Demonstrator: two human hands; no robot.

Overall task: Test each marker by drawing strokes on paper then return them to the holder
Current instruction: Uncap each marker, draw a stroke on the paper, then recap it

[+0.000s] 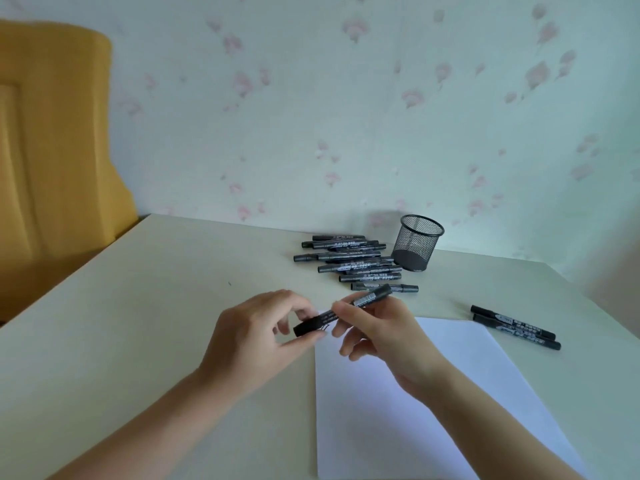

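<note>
We hold one black marker (343, 310) above the paper's (433, 393) top edge: our left hand (263, 336) pinches its cap end, our right hand (379, 336) grips the barrel. Beyond lie the marker pile (349, 261) and mesh holder (417, 242) on the surface (138, 306).

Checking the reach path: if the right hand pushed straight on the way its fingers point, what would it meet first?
Probably the left hand, which grips the same marker that the right hand holds; depth is uncertain.
</note>
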